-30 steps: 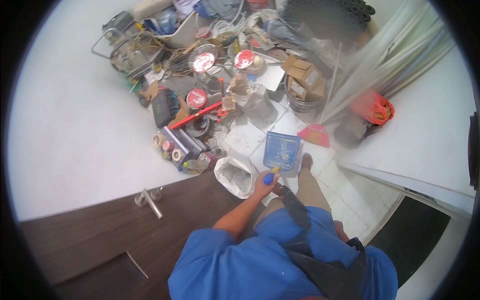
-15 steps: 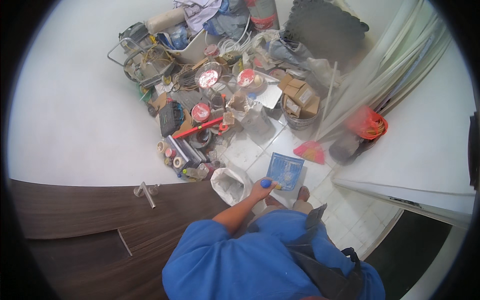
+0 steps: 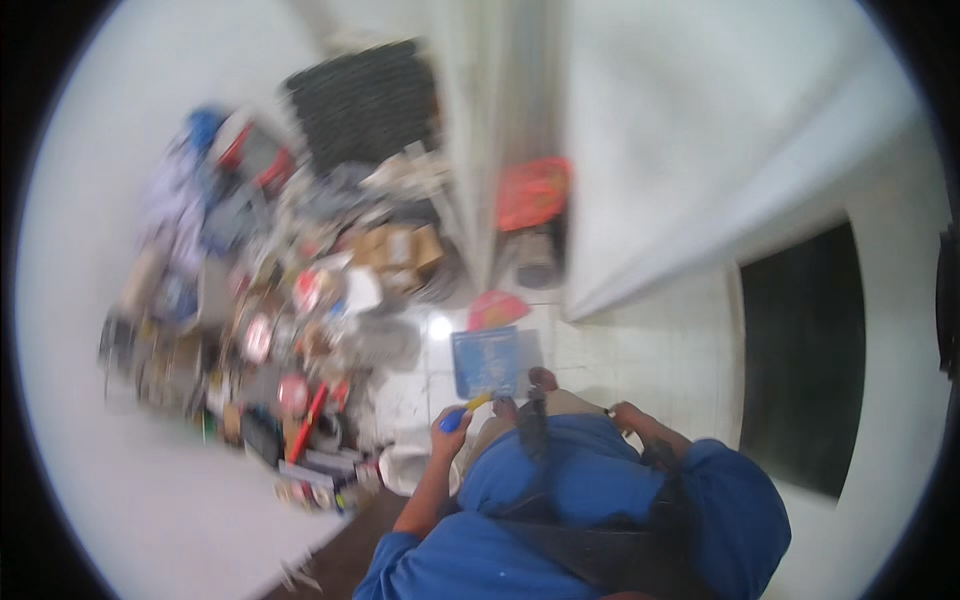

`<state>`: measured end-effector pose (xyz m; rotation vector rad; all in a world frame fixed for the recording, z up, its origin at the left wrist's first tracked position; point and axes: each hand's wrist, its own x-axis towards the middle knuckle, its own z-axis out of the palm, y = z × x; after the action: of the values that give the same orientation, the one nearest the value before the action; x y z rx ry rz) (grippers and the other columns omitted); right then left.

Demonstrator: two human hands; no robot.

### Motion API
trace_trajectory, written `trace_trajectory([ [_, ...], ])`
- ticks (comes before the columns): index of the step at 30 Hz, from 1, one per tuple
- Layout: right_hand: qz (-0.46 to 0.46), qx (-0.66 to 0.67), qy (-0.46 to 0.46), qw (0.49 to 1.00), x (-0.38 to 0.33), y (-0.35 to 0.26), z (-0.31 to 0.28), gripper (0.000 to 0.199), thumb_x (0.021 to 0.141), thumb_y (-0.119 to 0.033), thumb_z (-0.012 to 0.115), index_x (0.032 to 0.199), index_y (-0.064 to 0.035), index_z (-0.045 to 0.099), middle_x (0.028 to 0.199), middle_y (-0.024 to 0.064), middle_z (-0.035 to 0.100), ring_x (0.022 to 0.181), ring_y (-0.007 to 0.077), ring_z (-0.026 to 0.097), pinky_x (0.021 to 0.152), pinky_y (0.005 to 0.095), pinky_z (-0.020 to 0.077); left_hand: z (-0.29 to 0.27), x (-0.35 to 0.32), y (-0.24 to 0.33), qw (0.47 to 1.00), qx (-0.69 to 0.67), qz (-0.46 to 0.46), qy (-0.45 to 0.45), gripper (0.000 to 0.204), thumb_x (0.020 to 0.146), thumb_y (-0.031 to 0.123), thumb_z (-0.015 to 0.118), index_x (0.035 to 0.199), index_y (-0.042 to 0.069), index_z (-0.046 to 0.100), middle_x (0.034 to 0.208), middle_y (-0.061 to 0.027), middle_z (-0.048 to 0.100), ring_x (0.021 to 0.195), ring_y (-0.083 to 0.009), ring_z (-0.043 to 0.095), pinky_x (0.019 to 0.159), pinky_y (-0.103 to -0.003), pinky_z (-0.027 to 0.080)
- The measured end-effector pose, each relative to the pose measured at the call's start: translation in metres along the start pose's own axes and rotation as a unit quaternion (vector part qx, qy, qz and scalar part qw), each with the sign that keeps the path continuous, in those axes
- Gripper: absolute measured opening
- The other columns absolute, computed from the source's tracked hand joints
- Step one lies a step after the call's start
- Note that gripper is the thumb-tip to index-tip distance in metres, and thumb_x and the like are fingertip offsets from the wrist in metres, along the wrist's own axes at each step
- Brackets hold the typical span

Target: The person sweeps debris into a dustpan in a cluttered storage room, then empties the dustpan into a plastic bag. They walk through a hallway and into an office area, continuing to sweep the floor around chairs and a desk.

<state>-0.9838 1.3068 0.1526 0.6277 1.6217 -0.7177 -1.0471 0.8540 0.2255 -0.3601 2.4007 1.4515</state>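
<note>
The picture is blurred by motion. My left hand [image 3: 450, 428] is closed on a blue and yellow handle [image 3: 470, 408] that leads to a flat blue rectangular tool [image 3: 487, 360], held low over the white tiled floor [image 3: 640, 350]. Just beyond the blue tool lies a red fan-shaped piece [image 3: 498, 308]. My right hand [image 3: 630, 415] rests at my waist, against my blue shirt [image 3: 560, 490]; its fingers are too blurred to read. A dark strap [image 3: 600, 545] crosses my chest.
A large pile of mixed clutter [image 3: 300, 330], with tins, boxes, cloth and tools, fills the floor on the left. A black mat [image 3: 365, 105] lies at the back. An orange coil [image 3: 532, 192] sits by white profiles [image 3: 480, 150]. A dark opening [image 3: 800, 360] is on the right.
The view has swung to the right and gone blurry: the clutter pile slid left, the dark wooden door left the picture. My left hand still holds the blue tool.
</note>
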Motion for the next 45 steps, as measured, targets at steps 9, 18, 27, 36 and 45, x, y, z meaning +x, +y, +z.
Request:
trace_trajectory([
  [9, -0.004, 0.256, 0.136, 0.957, -0.061, 0.082, 0.141, 0.03, 0.09, -0.019, 0.057, 0.101, 0.0068, 0.068, 0.088, 0.021, 0.071, 0.074, 0.0305, 0.072, 0.064, 0.0397, 0.0614, 0.011, 0.061, 0.022, 0.964, 0.051, 0.05, -0.257, 0.019, 0.087, 0.012, 0.073, 0.099, 0.0, 0.067, 0.091, -0.0063, 0.069, 0.081, -0.0116, 0.063, 0.076, -0.027, 0.051],
  [18, 0.066, 0.248, 0.246, 0.935, -0.004, 0.152, 0.281, 0.035, 0.086, -0.026, 0.057, 0.093, 0.0052, 0.071, 0.087, 0.0219, 0.071, 0.074, 0.0326, 0.071, 0.067, 0.0428, 0.0575, 0.127, 0.101, 0.096, 0.885, 0.162, 0.115, -0.421, 0.015, 0.088, 0.009, 0.071, 0.097, -0.002, 0.065, 0.088, -0.0062, 0.066, 0.08, -0.0134, 0.061, 0.074, -0.029, 0.049],
  [27, 0.107, 0.618, 0.093, 0.773, -0.055, 0.165, 0.216, 0.04, 0.093, -0.018, 0.053, 0.13, -0.0034, 0.058, 0.114, 0.0198, 0.066, 0.088, 0.0317, 0.071, 0.066, 0.0385, 0.0619, 0.294, 0.113, 0.157, 0.761, 0.236, 0.209, -0.567, 0.016, 0.088, 0.008, 0.071, 0.098, -0.002, 0.065, 0.091, -0.0094, 0.066, 0.083, -0.0176, 0.063, 0.075, -0.032, 0.05],
  [36, 0.073, 0.771, 0.055, 0.63, -0.083, 0.191, 0.235, 0.058, 0.095, -0.05, 0.048, 0.125, -0.0029, 0.062, 0.119, 0.0219, 0.064, 0.097, 0.0371, 0.068, 0.07, 0.0467, 0.0606, 0.433, 0.043, 0.243, 0.704, 0.264, 0.232, -0.617, 0.025, 0.088, 0.015, 0.072, 0.104, -0.001, 0.063, 0.1, -0.0097, 0.065, 0.092, -0.0167, 0.061, 0.085, -0.032, 0.05],
  [45, 0.153, 0.944, 0.039, 0.289, -0.151, 0.118, 0.275, 0.073, 0.095, -0.065, 0.036, 0.125, -0.0041, 0.063, 0.124, 0.023, 0.061, 0.103, 0.0428, 0.065, 0.079, 0.0526, 0.0577, 0.53, -0.048, 0.297, 0.545, 0.342, 0.262, -0.719, 0.026, 0.089, 0.017, 0.072, 0.104, -0.002, 0.062, 0.097, -0.0076, 0.063, 0.088, -0.0163, 0.06, 0.082, -0.03, 0.049],
])
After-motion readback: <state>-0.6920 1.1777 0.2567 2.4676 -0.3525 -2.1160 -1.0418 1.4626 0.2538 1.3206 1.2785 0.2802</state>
